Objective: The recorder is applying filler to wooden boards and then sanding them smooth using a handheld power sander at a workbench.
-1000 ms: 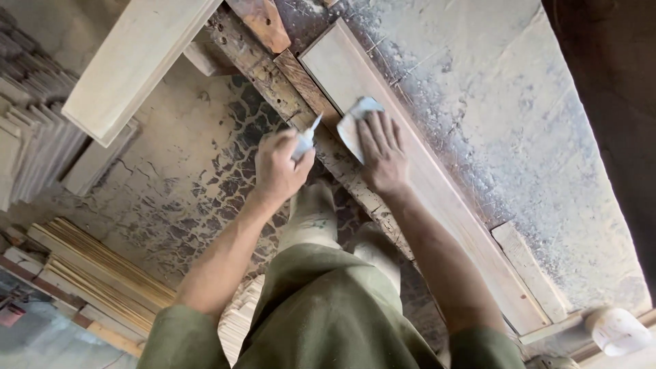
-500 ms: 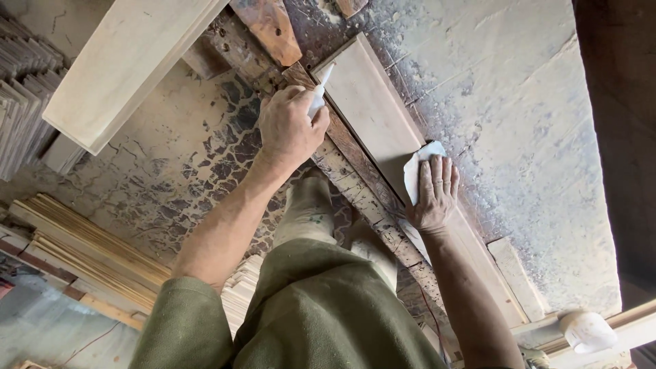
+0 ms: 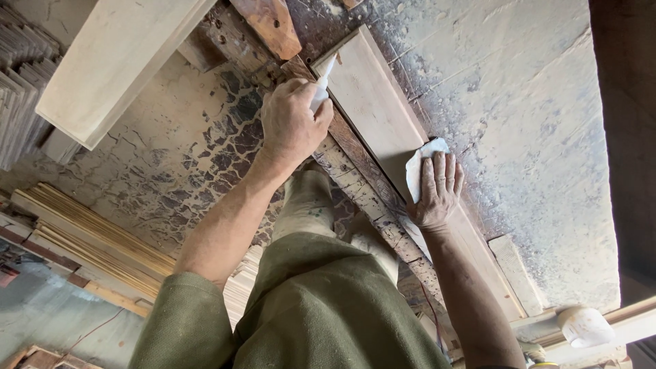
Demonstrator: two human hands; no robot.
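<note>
A long pale wooden board (image 3: 372,102) lies on a dark, worn beam (image 3: 355,181) over a dusty, cracked floor. My left hand (image 3: 294,126) is closed around a small white tool (image 3: 321,85), whose tip touches the board's left edge near its far end. My right hand (image 3: 437,188) lies flat on the board, fingers spread, pressing down a folded white cloth (image 3: 418,160). My legs and olive-green clothing fill the lower middle of the view.
A wide pale plank (image 3: 116,61) lies at the top left, with stacked slats (image 3: 20,82) beside it. Thin wood strips (image 3: 89,239) are piled at the lower left. A reddish wood piece (image 3: 270,24) sits at the top. A white round object (image 3: 584,326) lies bottom right.
My left hand carried the white tool along the board to its far end. My right hand slid the cloth back toward me along the board, then stayed put.
</note>
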